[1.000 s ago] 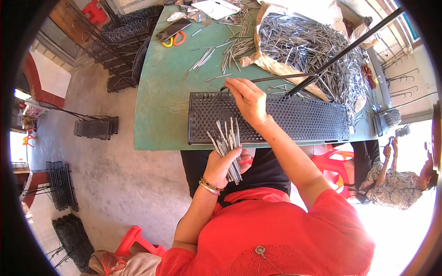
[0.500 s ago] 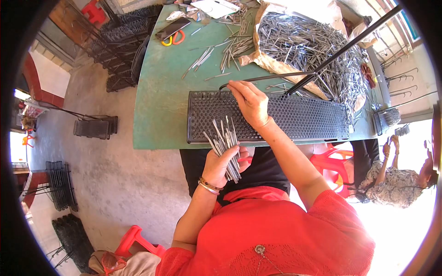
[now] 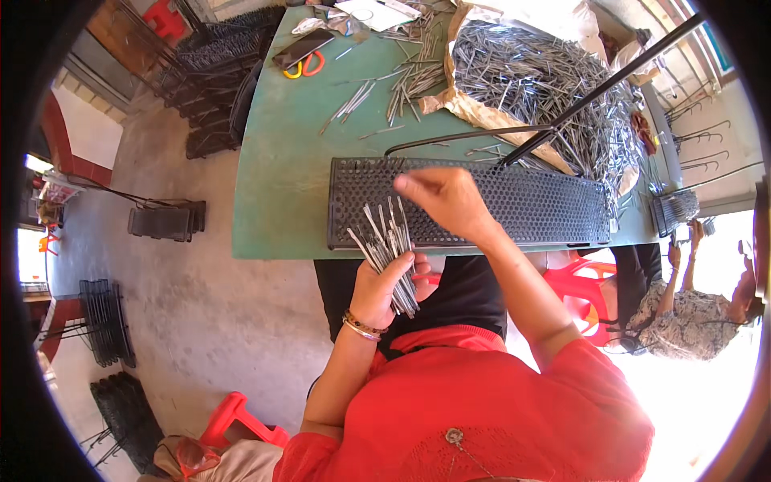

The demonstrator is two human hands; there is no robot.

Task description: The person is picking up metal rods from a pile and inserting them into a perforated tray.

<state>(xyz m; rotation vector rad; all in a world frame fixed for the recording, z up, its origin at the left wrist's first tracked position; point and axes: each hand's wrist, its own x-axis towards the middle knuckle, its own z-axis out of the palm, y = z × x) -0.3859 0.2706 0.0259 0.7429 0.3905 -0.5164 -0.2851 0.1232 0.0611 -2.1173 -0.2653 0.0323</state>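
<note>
My left hand [image 3: 385, 283] is closed around a bundle of thin silvery metal pins [image 3: 392, 241], their ends fanned upward in front of the table's near edge. A long black panel full of round holes [image 3: 522, 201] lies along that edge, with a bent black metal rod frame [image 3: 526, 149] rising from its far side. Over the panel's left part is my right hand [image 3: 450, 201], its fingers curled toward the thumb. Whatever may be between those fingertips is hidden.
An opened brown paper sack [image 3: 474, 112] holds a heap of pins [image 3: 538, 76] on the green table [image 3: 281, 177]. Scissors [image 3: 305, 66] and a phone [image 3: 303, 48] lie at the far left. Red stools [image 3: 582, 289] and a seated person [image 3: 683, 321] are on the right.
My right hand has drawn back from the panel's far edge toward the pin bundle, and its fingers have curled in. My left hand has barely moved.
</note>
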